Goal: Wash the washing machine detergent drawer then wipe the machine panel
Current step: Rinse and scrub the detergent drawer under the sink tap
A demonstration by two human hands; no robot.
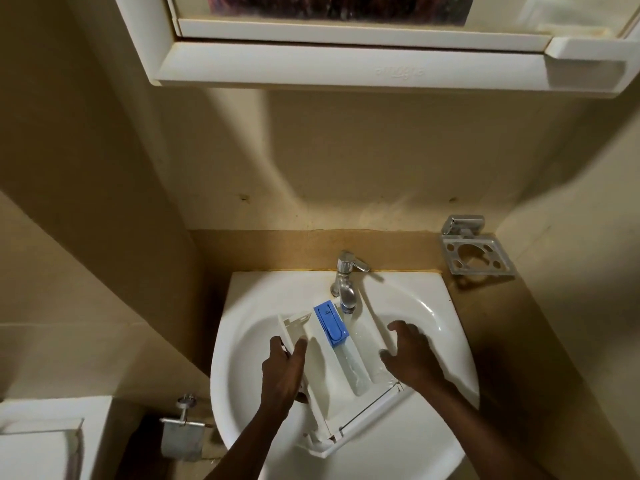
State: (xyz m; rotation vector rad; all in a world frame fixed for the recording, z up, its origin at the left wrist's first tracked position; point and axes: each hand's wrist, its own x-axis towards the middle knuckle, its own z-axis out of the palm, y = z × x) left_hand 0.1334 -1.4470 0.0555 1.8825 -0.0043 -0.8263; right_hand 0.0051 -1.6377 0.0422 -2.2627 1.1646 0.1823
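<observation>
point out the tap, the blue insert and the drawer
tap (347, 295): head view, on the spout
blue insert (330, 323): head view, on its top face
drawer (325, 372): head view, on the floor of its left compartment

The detergent drawer (332, 368) lies slantwise in the sink (242, 341), its far end under the tap (346, 282). A cabinet (346, 67) hangs above; a holder (476, 254) sits right of the tap, a paper holder (181, 434) left of the sink.
</observation>
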